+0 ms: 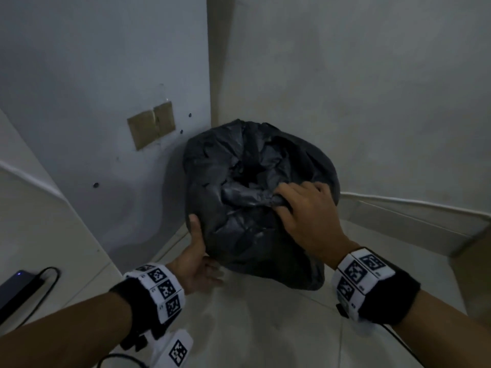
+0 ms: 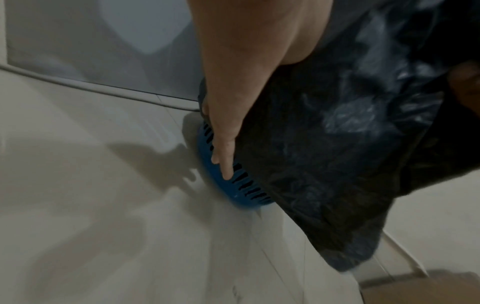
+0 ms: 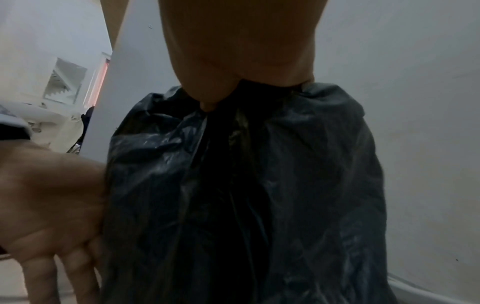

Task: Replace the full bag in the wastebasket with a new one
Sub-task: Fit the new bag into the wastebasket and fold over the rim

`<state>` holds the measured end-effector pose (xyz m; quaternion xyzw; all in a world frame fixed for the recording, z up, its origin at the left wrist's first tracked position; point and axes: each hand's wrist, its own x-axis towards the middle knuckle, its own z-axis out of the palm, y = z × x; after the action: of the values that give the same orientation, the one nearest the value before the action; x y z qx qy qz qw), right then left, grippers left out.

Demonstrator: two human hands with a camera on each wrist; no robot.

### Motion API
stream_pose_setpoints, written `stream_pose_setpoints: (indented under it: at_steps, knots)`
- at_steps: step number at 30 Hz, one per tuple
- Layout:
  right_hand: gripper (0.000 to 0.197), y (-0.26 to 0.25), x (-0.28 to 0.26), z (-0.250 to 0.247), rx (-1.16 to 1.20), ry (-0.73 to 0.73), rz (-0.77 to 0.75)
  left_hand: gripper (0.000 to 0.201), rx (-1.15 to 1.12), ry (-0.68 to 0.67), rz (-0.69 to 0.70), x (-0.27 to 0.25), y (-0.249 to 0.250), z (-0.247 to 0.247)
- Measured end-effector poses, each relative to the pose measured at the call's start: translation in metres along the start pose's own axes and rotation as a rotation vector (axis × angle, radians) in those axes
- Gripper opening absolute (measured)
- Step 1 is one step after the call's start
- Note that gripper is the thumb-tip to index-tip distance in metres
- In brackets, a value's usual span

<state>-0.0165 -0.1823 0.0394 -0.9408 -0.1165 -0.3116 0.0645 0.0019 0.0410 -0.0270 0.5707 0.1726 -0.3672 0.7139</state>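
Observation:
A full black plastic bag point(image 1: 247, 208) covers the wastebasket in the room's corner. Only the basket's blue slotted base point(image 2: 241, 185) shows, in the left wrist view. My right hand point(image 1: 300, 208) grips a bunched fold of the bag point(image 3: 233, 185) near its top front edge. My left hand point(image 1: 198, 251) lies flat against the bag's lower left side, palm on the plastic, thumb up. In the left wrist view its straight fingers point(image 2: 223, 148) reach down along the bag to the blue base. The bag's mouth is crumpled and partly open.
Two walls meet right behind the basket. A brown taped patch point(image 1: 151, 124) sits on the left wall. A dark device with a cable point(image 1: 18, 290) lies on the floor at the far left. A brown cardboard edge point(image 1: 475, 261) stands at the right. Pale tiles lie in front.

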Motion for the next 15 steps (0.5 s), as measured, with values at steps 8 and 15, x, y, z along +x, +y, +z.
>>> stream_pose_setpoints:
  at_steps: [8,15]
  knots:
    - [0.022,0.025,0.011,-0.018,0.207,0.161,0.374,0.062,-0.035,-0.05,0.206,-0.01,0.054,0.017]
    - [0.032,0.037,0.007,-0.024,0.29,0.19,0.584,0.063,-0.173,-0.149,0.331,-0.011,0.061,0.029]
